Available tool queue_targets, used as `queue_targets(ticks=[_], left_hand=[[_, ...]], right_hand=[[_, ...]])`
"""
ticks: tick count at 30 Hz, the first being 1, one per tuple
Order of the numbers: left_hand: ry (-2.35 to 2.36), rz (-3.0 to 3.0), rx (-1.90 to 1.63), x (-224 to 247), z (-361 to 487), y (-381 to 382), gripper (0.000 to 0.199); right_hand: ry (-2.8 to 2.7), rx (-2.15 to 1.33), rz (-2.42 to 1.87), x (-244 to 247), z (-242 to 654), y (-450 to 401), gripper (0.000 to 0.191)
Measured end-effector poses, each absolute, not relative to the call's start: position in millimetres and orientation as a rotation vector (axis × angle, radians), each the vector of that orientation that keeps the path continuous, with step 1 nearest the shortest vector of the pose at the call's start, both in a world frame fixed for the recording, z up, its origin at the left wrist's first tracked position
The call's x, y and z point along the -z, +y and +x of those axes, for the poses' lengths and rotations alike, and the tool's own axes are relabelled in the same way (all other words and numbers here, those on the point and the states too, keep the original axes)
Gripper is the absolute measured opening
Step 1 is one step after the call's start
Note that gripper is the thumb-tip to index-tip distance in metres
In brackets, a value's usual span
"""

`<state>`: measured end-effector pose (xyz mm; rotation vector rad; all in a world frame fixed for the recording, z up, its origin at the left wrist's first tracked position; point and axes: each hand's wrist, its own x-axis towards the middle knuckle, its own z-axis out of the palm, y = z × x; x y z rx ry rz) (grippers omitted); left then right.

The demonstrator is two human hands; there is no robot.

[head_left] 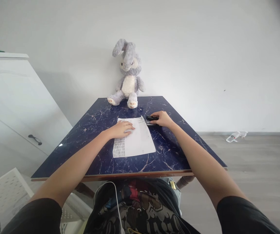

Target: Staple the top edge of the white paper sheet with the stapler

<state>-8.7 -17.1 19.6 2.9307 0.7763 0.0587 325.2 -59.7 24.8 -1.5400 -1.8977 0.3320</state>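
A white sheet of paper (pixel 140 139) with printing down its left side and at its top right corner lies on the dark blue marbled table (pixel 101 162). My left hand (pixel 122 129) rests flat on the paper's left part, fingers spread toward the right. In my right hand (pixel 162 119) is a black stapler (pixel 151 119), gripped just beyond the sheet's upper right corner. The stapler's front end points left at that corner; whether its jaws touch the paper is too small to tell.
A grey plush rabbit (pixel 129 83) sits at the table's far edge against the wall. To the left stands a white cabinet (pixel 20 107), with a white perforated chair (pixel 6 195) below. A clear plastic bag (pixel 236 136) lies on the floor at right. A white cable (pixel 117 201) hangs before my shirt.
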Motion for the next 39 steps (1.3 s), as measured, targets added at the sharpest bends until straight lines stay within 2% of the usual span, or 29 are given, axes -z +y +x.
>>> queue_targets(ticks=[5, 15, 26, 39], left_hand=[[0.744, 2.941, -0.164, -20, -8, -19, 0.04], [0.66, 2.84, -0.108, -2, 11, -28, 0.063], [0.639, 2.851, -0.08, -4, 13, -32, 0.057], [0.753, 2.772, -0.028, -5, 26, -39, 0.06]], right_hand=[[-1.958, -0.375, -1.505, -25, 322, -60, 0.034], [-2.045, -0.375, -1.399, -21, 307, -63, 0.031], [-1.911, -0.256, -1.486, -17, 297, -64, 0.028], [-1.935, -0.308, -1.45, -17, 294, -63, 0.028]])
